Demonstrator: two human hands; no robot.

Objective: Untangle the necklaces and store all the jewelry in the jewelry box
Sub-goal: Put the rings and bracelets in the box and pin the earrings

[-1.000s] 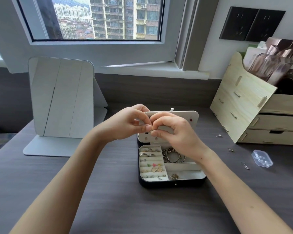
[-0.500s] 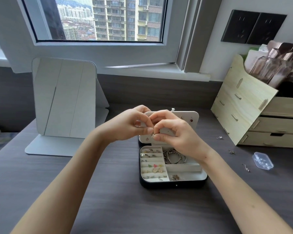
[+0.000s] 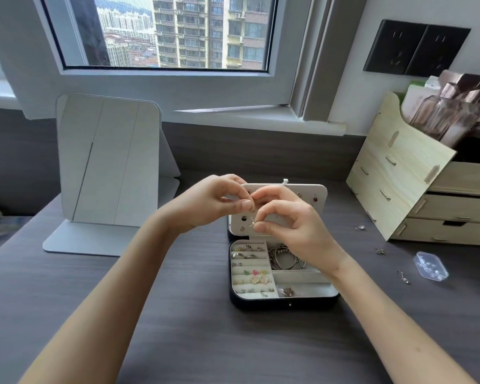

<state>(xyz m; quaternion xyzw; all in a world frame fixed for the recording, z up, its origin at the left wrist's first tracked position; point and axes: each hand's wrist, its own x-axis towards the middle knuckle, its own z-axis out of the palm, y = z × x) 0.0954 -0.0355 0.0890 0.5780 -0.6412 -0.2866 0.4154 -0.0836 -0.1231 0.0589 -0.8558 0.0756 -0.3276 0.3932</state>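
Dark desk [image 3: 178,333]; left grip [image 3: 208,202] pinched (on what, unclear), right grip [image 3: 291,225] pinches charm [image 3: 252,224] above jewelry box [image 3: 283,304]

Forearms forward, left hand [image 3: 205,202] and right hand [image 3: 290,221] close together, fingers pinching one small silver piece [image 3: 251,224].
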